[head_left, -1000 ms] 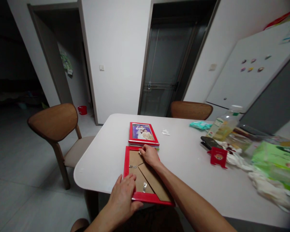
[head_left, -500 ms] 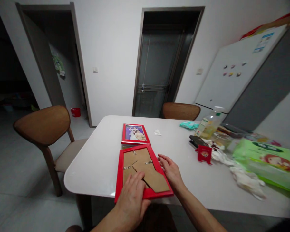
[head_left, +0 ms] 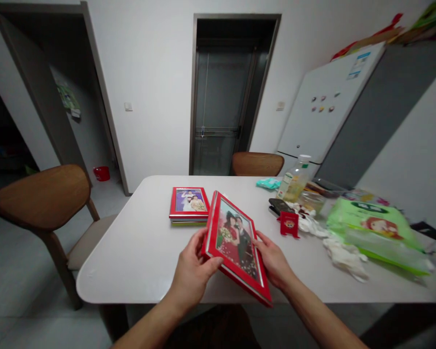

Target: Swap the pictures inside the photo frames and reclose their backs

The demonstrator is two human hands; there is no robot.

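Observation:
A red picture frame (head_left: 236,240) is held tilted above the near part of the table, its photo side up. The photo shows two people with a bouquet. My left hand (head_left: 194,266) grips its left and lower edge, thumb on the front border. At the right edge my right hand (head_left: 274,259) is closed round the frame, with its thumb over the front. Beyond it, to the left, another red picture frame (head_left: 189,200) lies photo up, on top of something thin with a yellowish-green edge.
On the table's (head_left: 138,252) right stand a plastic bottle (head_left: 293,182), a black object (head_left: 281,206), a small red card (head_left: 289,224), crumpled tissues (head_left: 345,259) and a green tissue pack (head_left: 374,225). Brown chairs (head_left: 39,194) stand at the left and far side.
The held frame has been turned from its brown backing to its photo side and tilted. Both hands now grip its edges. The camera view has swung slightly right.

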